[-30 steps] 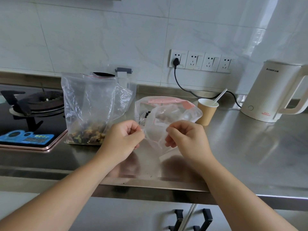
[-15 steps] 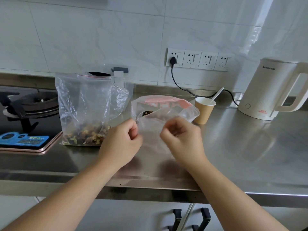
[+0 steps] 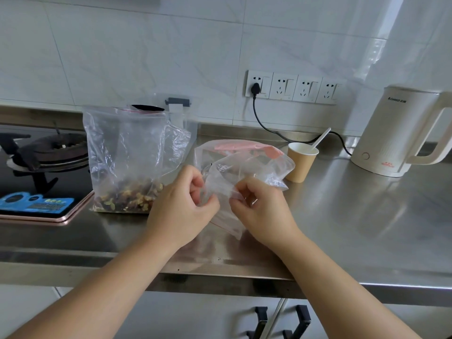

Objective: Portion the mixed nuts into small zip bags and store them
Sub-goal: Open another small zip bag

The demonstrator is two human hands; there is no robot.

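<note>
At frame centre, the left hand (image 3: pixel 182 204) and right hand (image 3: pixel 259 206) each pinch the small zip bag (image 3: pixel 227 192) above the desk (image 3: pixel 354 216). Judged best: rub the lips apart before scooping from the nut bag (image 3: pixel 127 162) at left.

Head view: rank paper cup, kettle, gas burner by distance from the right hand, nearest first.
From the right hand:
1. Paper cup, just behind it and to the right, spoon inside.
2. Kettle, far right by the wall.
3. Gas burner, far left, beyond the big nut bag.
</note>
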